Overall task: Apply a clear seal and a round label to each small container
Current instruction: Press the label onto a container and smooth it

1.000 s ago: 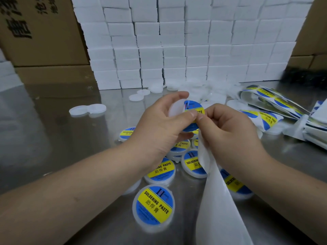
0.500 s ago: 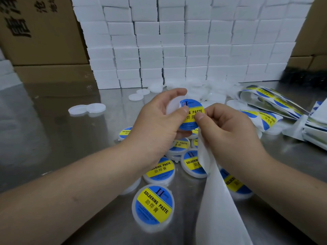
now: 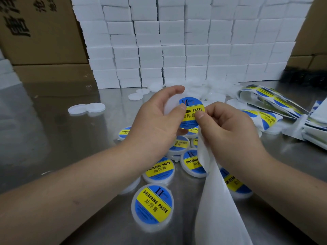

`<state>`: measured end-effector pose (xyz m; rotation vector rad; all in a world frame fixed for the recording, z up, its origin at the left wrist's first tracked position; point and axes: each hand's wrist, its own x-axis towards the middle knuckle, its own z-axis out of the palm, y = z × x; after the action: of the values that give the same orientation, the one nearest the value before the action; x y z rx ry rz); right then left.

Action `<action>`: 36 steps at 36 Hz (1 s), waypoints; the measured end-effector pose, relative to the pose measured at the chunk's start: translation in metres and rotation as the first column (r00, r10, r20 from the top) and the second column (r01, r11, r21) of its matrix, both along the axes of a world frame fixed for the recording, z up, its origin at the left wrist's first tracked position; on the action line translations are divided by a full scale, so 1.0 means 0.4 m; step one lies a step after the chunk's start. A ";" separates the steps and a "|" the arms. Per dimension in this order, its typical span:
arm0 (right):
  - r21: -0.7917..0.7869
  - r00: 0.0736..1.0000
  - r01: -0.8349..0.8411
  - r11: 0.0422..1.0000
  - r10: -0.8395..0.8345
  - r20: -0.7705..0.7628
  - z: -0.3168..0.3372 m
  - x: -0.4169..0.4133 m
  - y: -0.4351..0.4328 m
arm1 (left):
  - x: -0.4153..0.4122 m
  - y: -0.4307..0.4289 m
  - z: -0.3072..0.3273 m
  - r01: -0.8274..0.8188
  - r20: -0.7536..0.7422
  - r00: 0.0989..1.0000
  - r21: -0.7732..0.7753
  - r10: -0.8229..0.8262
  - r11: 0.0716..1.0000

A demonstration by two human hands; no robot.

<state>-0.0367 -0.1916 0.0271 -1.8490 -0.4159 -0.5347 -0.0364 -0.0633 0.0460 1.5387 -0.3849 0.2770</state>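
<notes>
Plainly, the risk here is a crooked or creased label (image 3: 192, 110). It sits over the face of the container (image 3: 170, 107), and by my reading it is only part way pressed down. If the right hand (image 3: 230, 133) lets its edge drop before the left thumb (image 3: 180, 108) has smoothed across, air could be trapped or the disc could land off centre. The backing strip (image 3: 217, 200) is a second hazard: it hangs from the right hand toward the table's near edge, over the labelled tubs (image 3: 153, 205) lying mid-table, and a tug could drag it across them or pull the sticky edge back up. A slack hold on the smooth tub could let it turn. Whether a clear seal is already on it I cannot tell.

The left hand (image 3: 155, 124) is raised above the middle of the table (image 3: 53, 138), forefinger curled over the container's far rim and thumb pressing the label's left edge, so the tub is held between them. The right hand meets it from the right, its thumb (image 3: 200, 115) and bent forefinger pinching the label's right edge, the other fingers curled in; the backing strip emerges from under that thumb. Both forearms reach in from the near edge.
</notes>
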 end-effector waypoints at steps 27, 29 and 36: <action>-0.007 0.996 -0.091 0.996 0.091 0.000 -0.004 0.001 0.001 | -0.003 -0.005 -0.012 -0.079 0.018 0.997 0.112 0.077 0.991; 0.012 0.995 -0.098 0.995 0.098 -0.006 -0.003 0.001 0.002 | -0.004 -0.005 -0.012 -0.072 0.016 0.997 0.112 0.070 0.991; 0.058 0.992 -0.120 0.991 0.122 -0.037 0.000 0.000 0.004 | -0.007 -0.007 -0.011 -0.070 0.025 0.997 0.095 0.068 0.993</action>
<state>-0.0365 -0.1902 0.0272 -1.7661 -0.4782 -0.4211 -0.0390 -0.0661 0.0416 1.6463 -0.3666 0.3340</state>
